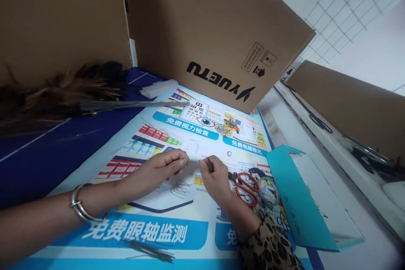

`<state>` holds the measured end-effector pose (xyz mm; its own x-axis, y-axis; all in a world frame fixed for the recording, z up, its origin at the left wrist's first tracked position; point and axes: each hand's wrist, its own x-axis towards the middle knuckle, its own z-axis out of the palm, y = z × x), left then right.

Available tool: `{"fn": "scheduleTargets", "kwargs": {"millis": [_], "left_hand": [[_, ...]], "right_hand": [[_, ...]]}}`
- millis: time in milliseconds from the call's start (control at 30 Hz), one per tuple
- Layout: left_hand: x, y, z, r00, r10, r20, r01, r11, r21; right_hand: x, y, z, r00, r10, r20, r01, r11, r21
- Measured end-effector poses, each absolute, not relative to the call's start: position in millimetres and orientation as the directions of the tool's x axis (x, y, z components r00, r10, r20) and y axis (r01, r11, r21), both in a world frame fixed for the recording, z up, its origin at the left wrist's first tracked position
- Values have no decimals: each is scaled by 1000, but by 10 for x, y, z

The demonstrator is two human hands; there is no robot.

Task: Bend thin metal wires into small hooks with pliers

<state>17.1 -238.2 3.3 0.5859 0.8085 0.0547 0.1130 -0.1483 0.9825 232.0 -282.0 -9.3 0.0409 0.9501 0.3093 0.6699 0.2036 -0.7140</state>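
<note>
My left hand (pixel 164 168) rests on a printed poster (pixel 177 228), fingers curled together and pinching a thin wire I can barely make out. My right hand (pixel 215 179) is closed around a small dark tool (pixel 210 164) whose tip points up toward the left fingertips. The two hands nearly meet. A silver bangle (pixel 79 202) circles my left wrist. A bundle of thin wires (pixel 182 187) lies under the hands.
Red-handled scissors (pixel 245 187) lie just right of my right hand. A teal paper bag (pixel 303 202) lies further right. A feather duster (pixel 63 93) stretches across the left. Cardboard boxes (pixel 218 29) stand behind. More dark wires (pixel 152 251) lie near the front edge. A small ring (pixel 229 153) sits on the poster.
</note>
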Motion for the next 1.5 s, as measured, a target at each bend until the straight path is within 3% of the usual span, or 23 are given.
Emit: {"fn": "scheduleTargets", "kwargs": {"millis": [200,333,500,1067,1333,1500], "left_hand": [[215,-2378,46,506,862,-28,7,28,1000],[221,-2382,46,526,850,-20,-13,32,999],[189,-2371,13,547,837,-28,-26,51,998],[214,-2363,-56,737,654,-172,-152,408,900],[277,-2593,63,583,741,-334,-407,622,669],[309,-2756,150,608,647,-459,-395,749,532]], "right_hand": [[2365,-2814,-223,-181,901,395,876,330,-352],[2363,-2816,-246,-209,900,382,929,305,-210],[2395,-2802,-232,-210,889,408,948,286,-136],[2454,-2787,-134,-370,747,553,925,353,141],[2507,-2752,-66,-376,711,594,927,297,230],[2507,-2754,18,-399,702,591,916,281,285]]}}
